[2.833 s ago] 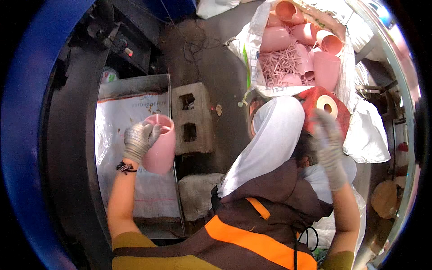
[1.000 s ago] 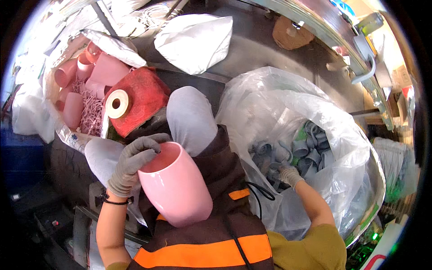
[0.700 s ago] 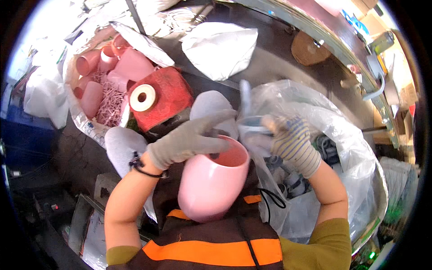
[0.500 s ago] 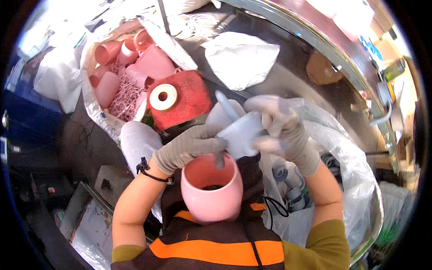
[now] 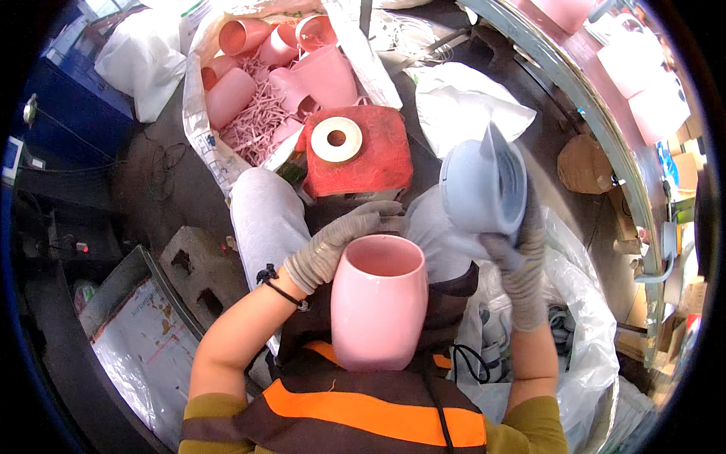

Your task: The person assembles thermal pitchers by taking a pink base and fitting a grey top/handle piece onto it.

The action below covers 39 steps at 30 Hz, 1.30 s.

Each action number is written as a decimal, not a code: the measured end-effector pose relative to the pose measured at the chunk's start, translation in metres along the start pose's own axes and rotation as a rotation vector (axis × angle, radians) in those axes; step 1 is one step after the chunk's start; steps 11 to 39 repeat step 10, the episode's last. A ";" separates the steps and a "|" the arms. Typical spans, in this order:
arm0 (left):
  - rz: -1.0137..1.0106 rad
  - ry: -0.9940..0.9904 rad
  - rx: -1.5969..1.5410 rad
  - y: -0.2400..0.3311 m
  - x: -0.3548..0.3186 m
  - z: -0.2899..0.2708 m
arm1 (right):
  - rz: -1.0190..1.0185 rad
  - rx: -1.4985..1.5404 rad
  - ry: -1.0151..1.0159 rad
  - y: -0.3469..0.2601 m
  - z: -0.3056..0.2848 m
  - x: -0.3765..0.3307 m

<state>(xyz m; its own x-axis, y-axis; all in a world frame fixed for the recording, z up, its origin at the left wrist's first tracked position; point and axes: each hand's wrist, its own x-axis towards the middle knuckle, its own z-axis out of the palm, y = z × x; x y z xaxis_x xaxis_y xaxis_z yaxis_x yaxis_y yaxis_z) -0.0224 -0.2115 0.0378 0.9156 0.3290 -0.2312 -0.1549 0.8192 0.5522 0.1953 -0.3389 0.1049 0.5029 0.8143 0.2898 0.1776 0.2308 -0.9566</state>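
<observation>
A glossy pink barrel-shaped pot (image 5: 378,318) rests upright in my lap, its round mouth facing up. My left hand (image 5: 352,234), in a grey glove, lies against the pot's far left side by the rim, fingers stretched out. To the right, my gloved right hand (image 5: 522,242) grips a blue-grey round plastic part (image 5: 480,185) with a pointed projection on top. That part is held in the air beyond the pot, and my palm is partly hidden behind it.
Ahead on the left, a white sack (image 5: 200,136) holds several pink pots and shredded filler. Beside it a cream tape roll (image 5: 336,139) lies on a red-covered block (image 5: 378,166). A clear plastic bag (image 5: 578,318) with grey parts stands at my right. Pink pots line a bench (image 5: 575,76).
My right hand has carried the blue-grey part away to the right, and my left hand has come off it. The pink pot now stands straighter. The whole view has shifted.
</observation>
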 end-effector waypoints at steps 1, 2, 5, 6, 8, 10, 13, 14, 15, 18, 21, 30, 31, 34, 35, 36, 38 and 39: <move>0.032 -0.002 -0.061 -0.003 0.002 0.001 | 0.144 -0.061 -0.136 -0.021 -0.001 0.011; 0.066 -0.002 -0.119 -0.005 0.004 0.004 | 0.286 -0.121 -0.273 -0.042 -0.003 0.022; 0.053 0.085 -0.255 -0.009 0.010 0.009 | 0.628 -0.126 -0.488 -0.050 0.008 0.035; 0.032 0.134 -0.294 -0.010 0.010 0.009 | 0.730 -0.094 -0.531 -0.046 0.013 0.037; 0.018 0.133 -0.327 -0.016 0.011 -0.007 | 0.754 -0.013 -0.594 -0.037 0.018 0.042; -0.046 0.187 -0.368 -0.019 0.011 -0.018 | 0.787 0.063 -0.620 -0.018 0.015 0.041; -0.046 0.187 -0.368 -0.019 0.011 -0.018 | 0.787 0.063 -0.620 -0.018 0.015 0.041; -0.046 0.187 -0.368 -0.019 0.011 -0.018 | 0.787 0.063 -0.620 -0.018 0.015 0.041; -0.046 0.187 -0.368 -0.019 0.011 -0.018 | 0.787 0.063 -0.620 -0.018 0.015 0.041; -0.046 0.187 -0.368 -0.019 0.011 -0.018 | 0.787 0.063 -0.620 -0.018 0.015 0.041; -0.046 0.187 -0.368 -0.019 0.011 -0.018 | 0.787 0.063 -0.620 -0.018 0.015 0.041; -0.046 0.187 -0.368 -0.019 0.011 -0.018 | 0.787 0.063 -0.620 -0.018 0.015 0.041; -0.046 0.187 -0.368 -0.019 0.011 -0.018 | 0.787 0.063 -0.620 -0.018 0.015 0.041; -0.046 0.187 -0.368 -0.019 0.011 -0.018 | 0.787 0.063 -0.620 -0.018 0.015 0.041; -0.046 0.187 -0.368 -0.019 0.011 -0.018 | 0.787 0.063 -0.620 -0.018 0.015 0.041; -0.046 0.187 -0.368 -0.019 0.011 -0.018 | 0.787 0.063 -0.620 -0.018 0.015 0.041; -0.046 0.187 -0.368 -0.019 0.011 -0.018 | 0.787 0.063 -0.620 -0.018 0.015 0.041; -0.046 0.187 -0.368 -0.019 0.011 -0.018 | 0.787 0.063 -0.620 -0.018 0.015 0.041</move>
